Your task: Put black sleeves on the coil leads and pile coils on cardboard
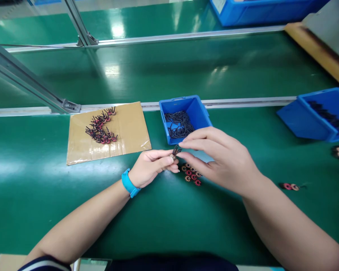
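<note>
My left hand pinches a small copper-wound coil core between thumb and fingers. Thin black sleeves stand up from it. From the right, my right hand has its thumb and index finger closed about these sleeves; the exact contact is hard to make out. Just beyond both hands is a blue bin with many loose black sleeves inside. Several red and copper coil cores lie on the green table under my right hand, which partly covers them.
To the left, a cardboard sheet bears a curved row of sleeved coil cores. A second blue bin holds black pieces at the right. More cores lie nearer. A metal post rises at the left.
</note>
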The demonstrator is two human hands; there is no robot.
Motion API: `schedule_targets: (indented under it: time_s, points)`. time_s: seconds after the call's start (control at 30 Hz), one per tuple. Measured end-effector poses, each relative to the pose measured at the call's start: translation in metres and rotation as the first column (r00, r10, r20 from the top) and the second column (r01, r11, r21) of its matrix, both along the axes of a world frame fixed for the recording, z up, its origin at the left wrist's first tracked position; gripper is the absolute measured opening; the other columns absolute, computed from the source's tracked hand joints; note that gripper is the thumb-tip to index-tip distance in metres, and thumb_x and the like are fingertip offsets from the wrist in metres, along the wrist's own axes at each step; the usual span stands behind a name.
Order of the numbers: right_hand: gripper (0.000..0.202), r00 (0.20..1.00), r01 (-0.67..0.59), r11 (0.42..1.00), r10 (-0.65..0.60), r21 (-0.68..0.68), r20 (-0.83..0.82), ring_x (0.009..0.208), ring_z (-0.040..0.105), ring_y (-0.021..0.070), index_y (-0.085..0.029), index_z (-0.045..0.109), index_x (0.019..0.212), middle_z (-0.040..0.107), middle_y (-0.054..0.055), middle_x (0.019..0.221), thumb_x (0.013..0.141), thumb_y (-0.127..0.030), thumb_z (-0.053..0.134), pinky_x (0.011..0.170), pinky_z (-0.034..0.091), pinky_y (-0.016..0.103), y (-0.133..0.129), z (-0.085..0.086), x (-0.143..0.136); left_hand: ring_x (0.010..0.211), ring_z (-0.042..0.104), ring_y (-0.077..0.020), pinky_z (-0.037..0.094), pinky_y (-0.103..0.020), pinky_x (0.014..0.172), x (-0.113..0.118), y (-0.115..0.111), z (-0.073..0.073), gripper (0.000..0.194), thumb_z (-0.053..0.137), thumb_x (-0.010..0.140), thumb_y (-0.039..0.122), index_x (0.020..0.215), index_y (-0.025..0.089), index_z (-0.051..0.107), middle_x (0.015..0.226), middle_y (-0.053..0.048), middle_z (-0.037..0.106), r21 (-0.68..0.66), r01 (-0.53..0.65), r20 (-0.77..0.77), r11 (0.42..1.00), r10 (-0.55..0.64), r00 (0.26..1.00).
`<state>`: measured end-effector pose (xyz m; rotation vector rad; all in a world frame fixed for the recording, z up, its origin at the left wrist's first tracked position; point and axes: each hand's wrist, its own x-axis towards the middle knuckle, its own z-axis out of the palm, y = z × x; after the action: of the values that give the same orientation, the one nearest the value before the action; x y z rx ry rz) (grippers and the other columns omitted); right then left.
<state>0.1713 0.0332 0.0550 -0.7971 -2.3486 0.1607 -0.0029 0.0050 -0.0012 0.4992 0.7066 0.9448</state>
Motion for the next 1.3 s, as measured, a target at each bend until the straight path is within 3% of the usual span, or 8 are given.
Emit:
schedule_targets:
  time_s: [0.27,0.47,0.7,0.97,1.3]
  points:
    - [0.014,0.994,-0.045,0.997,0.038,0.068,0.105,0.078,0.058,0.0189,-0.019,0.062,0.092,0.062,0.007,0.082,0.084,-0.011,0.053,0.067,0.047,0.034,-0.0039,0.0029,0.0023,0.056,0.062,-0.0096,0.051,-0.027,0.066,-0.0009,-0.0003,0.0003,0.029,0.08,0.059,0.034,0.081,0.017,0.074,0.064,-0.001,0.068,0.062,0.043,-0.031,0.997,-0.041,0.999]
    - [0.015,0.994,-0.026,0.998,0.02,0.053,0.104,0.073,0.056,0.0156,-0.021,0.062,0.082,0.061,0.002,0.076,0.085,-0.012,0.05,0.066,0.045,0.031,-0.0032,0.0031,-0.0007,0.057,0.061,-0.0106,0.052,-0.028,0.064,-0.0001,-0.0011,0.0023,0.031,0.08,0.058,0.036,0.078,0.014,0.073,0.067,-0.003,0.068,0.074,0.083,-0.099,0.994,-0.075,0.992]
    - [0.018,0.996,-0.008,1.0,0.007,0.015,0.088,0.081,0.057,0.0204,-0.025,0.059,0.092,0.061,0.005,0.086,0.083,-0.01,0.054,0.07,0.045,0.036,-0.0049,0.0046,0.0043,0.056,0.062,-0.0107,0.053,-0.029,0.064,-0.0002,-0.0008,0.0009,0.031,0.081,0.056,0.035,0.078,0.015,0.073,0.067,-0.002,0.069,0.037,0.049,-0.074,0.998,-0.046,0.996]
    - [0.014,0.987,-0.057,0.998,0.053,0.021,0.153,0.079,0.054,0.0189,-0.019,0.062,0.092,0.062,0.007,0.087,0.085,-0.013,0.052,0.069,0.044,0.035,-0.0052,0.0057,0.0045,0.055,0.061,-0.0096,0.052,-0.024,0.06,0.001,-0.0001,0.0021,0.03,0.08,0.057,0.036,0.077,0.015,0.074,0.065,-0.002,0.068,0.055,0.058,-0.054,0.997,-0.055,0.997]
    - [0.028,0.979,-0.056,0.998,0.062,-0.038,0.194,0.076,0.052,0.0179,-0.019,0.066,0.089,0.063,0.006,0.084,0.09,-0.013,0.038,0.069,0.042,0.035,-0.0066,0.0076,0.0,0.055,0.06,-0.01,0.052,-0.027,0.061,0.0,-0.0007,0.0016,0.034,0.079,0.058,0.04,0.078,0.014,0.073,0.065,-0.003,0.067,0.07,0.08,-0.102,0.994,-0.072,0.992]
